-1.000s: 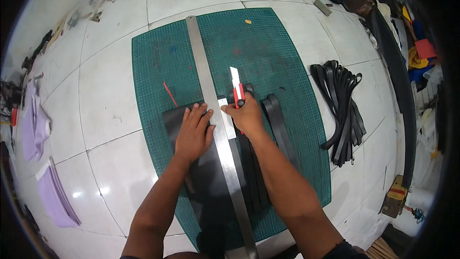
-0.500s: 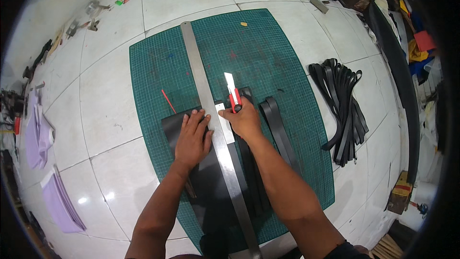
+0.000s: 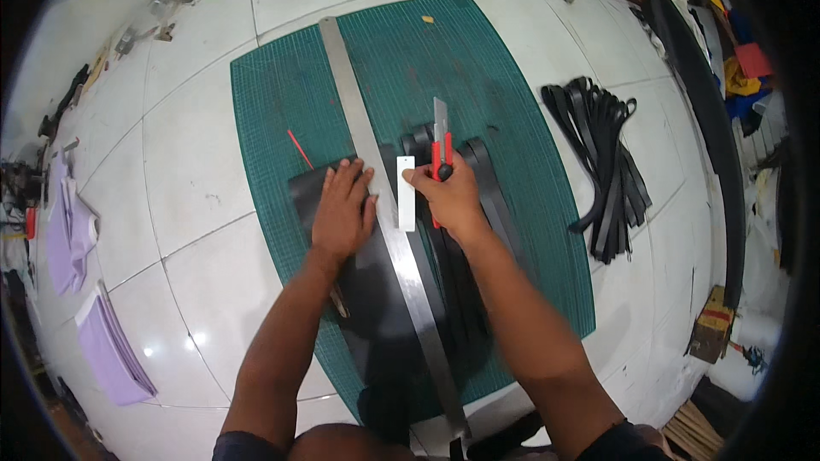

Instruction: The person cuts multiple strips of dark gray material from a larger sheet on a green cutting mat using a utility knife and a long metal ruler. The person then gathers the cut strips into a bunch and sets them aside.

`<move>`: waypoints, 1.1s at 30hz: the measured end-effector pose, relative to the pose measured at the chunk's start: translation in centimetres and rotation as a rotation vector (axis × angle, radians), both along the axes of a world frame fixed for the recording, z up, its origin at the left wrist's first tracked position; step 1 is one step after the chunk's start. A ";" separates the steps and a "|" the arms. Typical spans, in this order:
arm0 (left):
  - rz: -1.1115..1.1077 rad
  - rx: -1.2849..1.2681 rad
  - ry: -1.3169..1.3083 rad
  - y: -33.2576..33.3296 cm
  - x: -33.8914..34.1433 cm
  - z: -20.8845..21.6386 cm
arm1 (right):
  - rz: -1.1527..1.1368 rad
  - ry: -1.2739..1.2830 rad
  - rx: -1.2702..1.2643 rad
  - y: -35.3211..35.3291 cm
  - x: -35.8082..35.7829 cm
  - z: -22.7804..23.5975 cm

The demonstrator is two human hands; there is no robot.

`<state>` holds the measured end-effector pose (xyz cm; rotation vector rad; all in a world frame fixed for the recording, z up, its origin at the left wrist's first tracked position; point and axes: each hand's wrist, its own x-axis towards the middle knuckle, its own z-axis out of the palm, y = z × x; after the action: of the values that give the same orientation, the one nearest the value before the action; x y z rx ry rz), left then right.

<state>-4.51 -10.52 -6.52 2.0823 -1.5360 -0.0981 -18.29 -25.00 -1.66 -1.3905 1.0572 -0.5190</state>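
My left hand (image 3: 344, 209) lies flat with fingers stretched over a black leather-like sheet (image 3: 376, 299), its fingertips beside the long metal ruler (image 3: 344, 85). In my right hand (image 3: 457, 196) is a red utility knife (image 3: 442, 141), its blade out and pointing away from me. The thumb of that hand also pinches a white rectangular strip (image 3: 406, 205), just right of the ruler. Sheet and ruler rest on a green cutting mat (image 3: 273, 111). Black strips (image 3: 491, 192) lie on the mat beside and beneath my right hand.
A thin red stick (image 3: 300, 148) and a small yellowish piece (image 3: 428, 20) are on the mat. On the tiled floor, a bundle of black straps (image 3: 602, 171) sits to the right and folded lilac cloth (image 3: 115, 354) to the left. Small tools line the left wall.
My right hand has moved right with the knife and white strip, so the strip now stands straighter and farther from the ruler. My left hand stays on the sheet. The view has shifted slightly.
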 end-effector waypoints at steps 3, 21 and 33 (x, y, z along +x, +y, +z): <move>0.005 0.006 0.032 0.3 0.2 -0.2 | 0.020 0.088 0.013 2.7 -5.5 2.9; -0.153 0.618 -0.179 -0.9 -0.5 4.7 | 0.102 0.569 0.043 20.7 -27.4 -1.2; -0.170 0.462 -0.066 -0.2 0.1 3.4 | 0.078 0.493 0.085 20.1 -27.3 -0.4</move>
<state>-4.39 -10.76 -3.17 2.3089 -1.8672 -0.4940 -45.56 -4.87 -2.03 -1.5143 1.3918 -0.0674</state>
